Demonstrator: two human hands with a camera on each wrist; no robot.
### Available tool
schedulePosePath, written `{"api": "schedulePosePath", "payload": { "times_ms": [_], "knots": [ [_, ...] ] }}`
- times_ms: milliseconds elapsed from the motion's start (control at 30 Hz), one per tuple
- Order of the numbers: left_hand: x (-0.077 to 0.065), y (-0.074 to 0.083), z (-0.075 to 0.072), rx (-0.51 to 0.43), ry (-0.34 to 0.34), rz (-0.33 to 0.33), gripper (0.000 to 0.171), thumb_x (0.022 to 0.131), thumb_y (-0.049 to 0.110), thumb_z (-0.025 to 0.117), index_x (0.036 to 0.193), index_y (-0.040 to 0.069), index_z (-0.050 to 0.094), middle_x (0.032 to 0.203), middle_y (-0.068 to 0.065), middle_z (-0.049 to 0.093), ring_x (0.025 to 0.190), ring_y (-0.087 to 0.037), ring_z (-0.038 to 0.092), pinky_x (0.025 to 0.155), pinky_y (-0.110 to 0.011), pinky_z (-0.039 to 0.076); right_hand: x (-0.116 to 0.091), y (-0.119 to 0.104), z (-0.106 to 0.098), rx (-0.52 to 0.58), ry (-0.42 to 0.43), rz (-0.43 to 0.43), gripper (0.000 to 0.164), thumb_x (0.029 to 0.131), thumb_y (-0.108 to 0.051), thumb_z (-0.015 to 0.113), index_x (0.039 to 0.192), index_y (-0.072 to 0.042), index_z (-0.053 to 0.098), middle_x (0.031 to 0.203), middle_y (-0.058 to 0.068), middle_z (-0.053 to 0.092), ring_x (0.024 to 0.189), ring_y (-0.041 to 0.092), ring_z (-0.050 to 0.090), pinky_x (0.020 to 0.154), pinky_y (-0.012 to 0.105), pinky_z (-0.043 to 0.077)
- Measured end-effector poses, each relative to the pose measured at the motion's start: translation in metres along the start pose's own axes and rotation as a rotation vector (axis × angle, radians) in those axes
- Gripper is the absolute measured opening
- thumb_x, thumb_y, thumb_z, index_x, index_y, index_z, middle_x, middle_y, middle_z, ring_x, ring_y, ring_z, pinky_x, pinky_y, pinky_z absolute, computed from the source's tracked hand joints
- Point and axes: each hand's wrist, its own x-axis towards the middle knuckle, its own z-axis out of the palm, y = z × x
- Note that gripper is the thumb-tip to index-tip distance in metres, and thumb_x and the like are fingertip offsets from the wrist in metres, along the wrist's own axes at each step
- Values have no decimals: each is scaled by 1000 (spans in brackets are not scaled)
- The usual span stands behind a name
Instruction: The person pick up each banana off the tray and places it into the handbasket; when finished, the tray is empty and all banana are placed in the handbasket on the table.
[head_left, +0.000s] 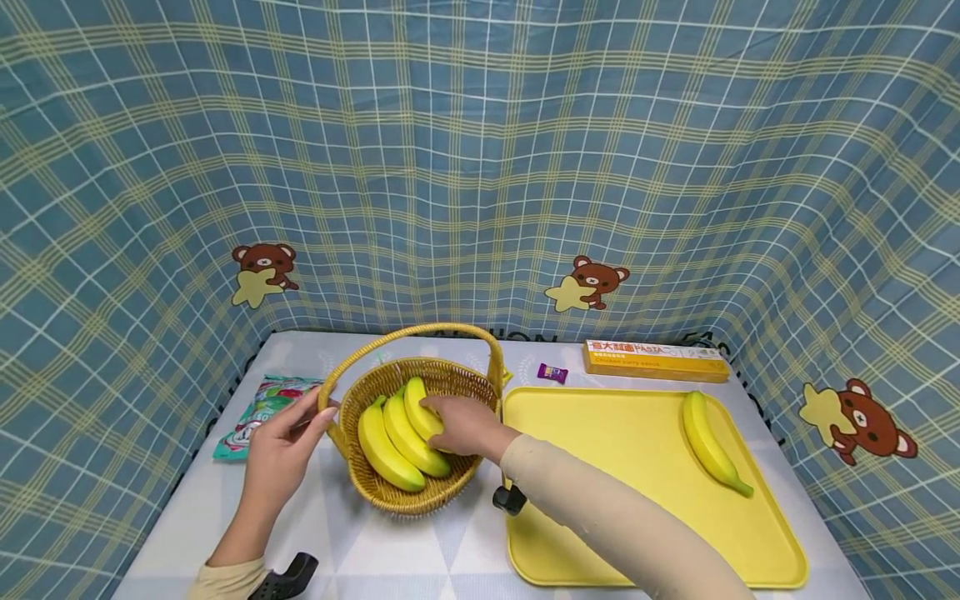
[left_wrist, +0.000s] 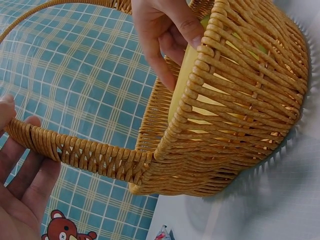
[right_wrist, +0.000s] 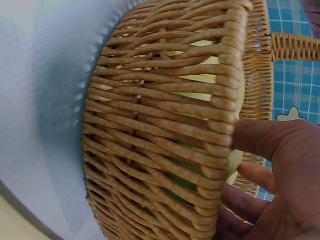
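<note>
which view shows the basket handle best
The head view: nearly the whole handle shows, gripped by the left hand. The left wrist view crops its arch; the right wrist view, only a short stretch.

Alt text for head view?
Right hand grips one of three bananas in a wicker basket; left hand holds its handle. A fourth banana lies on a yellow tray at right, pasta box beyond.

Bananas (head_left: 407, 435) mostly hidden behind the basket's (right_wrist: 222, 102) weave in both wrist views
</note>
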Motion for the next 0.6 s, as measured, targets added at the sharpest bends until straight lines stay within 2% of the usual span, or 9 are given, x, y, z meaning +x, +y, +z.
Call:
{"api": "schedulePosePath", "payload": {
  "times_ms": [367,600],
  "knots": [
    [0,-1,0,2,6,-4,39,96,9,71,135,9,67,108,-13,75,95,7,64,80,-8,53,0,1,3,-14,7,-13,67,92,-37,77,151,-21,50,142,-1,61,126,19,59,102,32,51],
    [0,-2,0,0,2,5,39,96,8,71,135,10,67,108,-11,75,94,7,64,80,-8,53,0,4,-3,71,-24,-19,64,94,-34,74,152,-19,50,139,2,63,123,20,60,100,32,51]
  ]
}}
